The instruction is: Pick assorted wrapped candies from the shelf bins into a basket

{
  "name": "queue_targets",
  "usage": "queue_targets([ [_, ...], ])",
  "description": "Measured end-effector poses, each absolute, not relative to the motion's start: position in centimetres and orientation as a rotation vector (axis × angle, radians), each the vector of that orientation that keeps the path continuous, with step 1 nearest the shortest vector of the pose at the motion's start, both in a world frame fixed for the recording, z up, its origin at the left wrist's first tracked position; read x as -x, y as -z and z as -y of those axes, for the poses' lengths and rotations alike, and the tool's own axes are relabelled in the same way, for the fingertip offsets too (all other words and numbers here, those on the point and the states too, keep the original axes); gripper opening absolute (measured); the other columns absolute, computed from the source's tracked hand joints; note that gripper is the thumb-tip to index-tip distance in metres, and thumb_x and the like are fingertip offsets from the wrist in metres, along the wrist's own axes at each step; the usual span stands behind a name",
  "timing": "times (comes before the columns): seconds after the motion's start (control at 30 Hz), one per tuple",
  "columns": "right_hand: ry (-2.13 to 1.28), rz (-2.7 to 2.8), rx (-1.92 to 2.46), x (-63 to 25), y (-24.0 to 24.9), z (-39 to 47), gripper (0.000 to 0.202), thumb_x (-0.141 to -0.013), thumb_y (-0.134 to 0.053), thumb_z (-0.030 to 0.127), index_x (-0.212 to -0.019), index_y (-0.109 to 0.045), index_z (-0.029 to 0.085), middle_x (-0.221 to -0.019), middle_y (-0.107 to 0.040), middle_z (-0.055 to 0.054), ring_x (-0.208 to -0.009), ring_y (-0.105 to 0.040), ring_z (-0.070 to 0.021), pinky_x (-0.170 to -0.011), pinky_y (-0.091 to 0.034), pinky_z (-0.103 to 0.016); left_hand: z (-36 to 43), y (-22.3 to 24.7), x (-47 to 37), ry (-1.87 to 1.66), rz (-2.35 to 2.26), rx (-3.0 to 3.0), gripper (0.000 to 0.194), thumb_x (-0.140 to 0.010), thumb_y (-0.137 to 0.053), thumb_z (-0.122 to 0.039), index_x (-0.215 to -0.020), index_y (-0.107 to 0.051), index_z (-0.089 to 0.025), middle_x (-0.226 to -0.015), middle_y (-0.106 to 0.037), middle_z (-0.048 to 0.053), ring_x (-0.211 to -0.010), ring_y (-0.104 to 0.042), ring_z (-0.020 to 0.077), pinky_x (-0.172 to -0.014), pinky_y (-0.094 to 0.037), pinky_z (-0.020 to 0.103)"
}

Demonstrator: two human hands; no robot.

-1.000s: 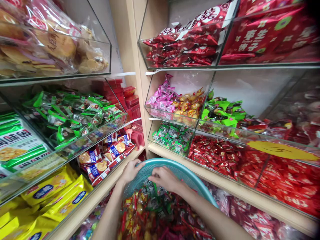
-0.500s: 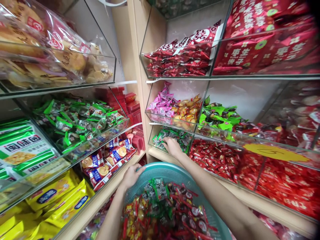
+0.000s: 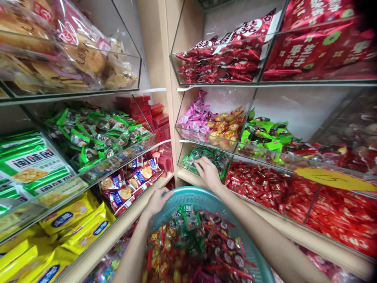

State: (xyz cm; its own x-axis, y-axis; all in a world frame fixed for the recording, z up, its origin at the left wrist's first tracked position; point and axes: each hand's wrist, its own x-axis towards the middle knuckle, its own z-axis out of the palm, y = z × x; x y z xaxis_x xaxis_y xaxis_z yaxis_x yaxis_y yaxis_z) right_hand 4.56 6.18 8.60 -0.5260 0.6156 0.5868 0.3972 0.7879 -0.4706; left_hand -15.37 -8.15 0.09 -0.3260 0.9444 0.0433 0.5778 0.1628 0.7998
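My left hand (image 3: 159,200) is closed over the far left rim of a teal plastic basket (image 3: 212,196). The basket holds a mix of small wrapped candies: green-and-clear ones (image 3: 188,216), yellow-and-red ones (image 3: 165,241) and dark ones with red wrapper ends (image 3: 231,251). My right hand (image 3: 208,172) reaches past the far rim to a low clear bin of green-wrapped candies (image 3: 220,159). Its fingers are slightly bent and apart over the candies, and none shows between them. The palm side is hidden.
Red-wrapped candies (image 3: 256,179) fill the bin to the right, beside a yellow price tag (image 3: 332,179). Pink candies (image 3: 194,118) lie in the bin above. Green packets (image 3: 94,133) and yellow bags (image 3: 70,220) line the left shelves. A wooden corner post (image 3: 172,47) stands between the shelves.
The view has shifted a little, so the shelves sit slightly further right and higher. My right hand stays at the green candy bin with its fingers slightly raised. My left hand keeps the rim.
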Motion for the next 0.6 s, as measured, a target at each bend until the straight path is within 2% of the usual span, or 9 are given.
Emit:
queue_targets([
  [0.13,-0.560,2.195,0.556,-5.5,-8.7,-2.4,0.023,-0.091,-0.041,0.029,-0.086,-0.062,0.019,-0.085,-0.061,-0.002,-0.078,-0.055,-0.0129,-0.072,-0.039,-0.023,7.9,-0.1,15.3,-1.009,-1.957,-1.413,0.046,-0.071,-0.050,-0.061,-0.067,-0.059,-0.016,-0.060,-0.050,-0.005,-0.059,-0.042,0.0089,-0.056,-0.034,0.020],
  [0.27,-0.838,2.428,0.615,-5.5,-5.3,0.4,0.019,-0.086,-0.047,0.023,-0.076,-0.063,0.020,-0.071,-0.064,0.001,-0.064,-0.056,-0.0119,-0.063,-0.038,-0.022,7.8,-0.1,15.2,-1.022,-1.953,-1.451,0.043,-0.072,-0.050,-0.058,-0.066,-0.060,-0.016,-0.060,-0.051,-0.004,-0.058,-0.041,0.0085,-0.056,-0.034,0.019],
  [0.37,-0.894,2.599,0.729,-5.2,-2.8,1.2,0.018,-0.082,-0.049,0.020,-0.072,-0.064,0.019,-0.070,-0.066,0.000,-0.068,-0.058,-0.0133,-0.065,-0.039,-0.023,8.0,-0.2,15.1,-1.027,-1.973,-1.485,0.043,-0.073,-0.049,-0.057,-0.065,-0.060,-0.016,-0.060,-0.052,-0.004,-0.059,-0.043,0.0090,-0.057,-0.034,0.020],
  [0.47,-0.752,2.727,0.875,-5.0,-2.2,1.6,0.014,-0.082,-0.051,0.023,-0.083,-0.064,0.019,-0.084,-0.066,-0.003,-0.078,-0.060,-0.0164,-0.070,-0.041,-0.026,8.1,-0.1,15.2,-1.004,-1.998,-1.477,0.044,-0.073,-0.049,-0.058,-0.068,-0.062,-0.016,-0.061,-0.053,-0.004,-0.060,-0.043,0.0095,-0.057,-0.034,0.020],
  [0.6,-0.524,2.825,0.839,-4.2,-2.9,3.3,0.023,-0.084,-0.049,0.033,-0.102,-0.058,0.021,-0.106,-0.060,-0.007,-0.088,-0.060,-0.0191,-0.073,-0.043,-0.029,8.0,-0.1,15.2,-1.008,-1.993,-1.457,0.044,-0.073,-0.049,-0.058,-0.069,-0.062,-0.015,-0.061,-0.053,-0.004,-0.059,-0.043,0.0091,-0.056,-0.034,0.020],
])
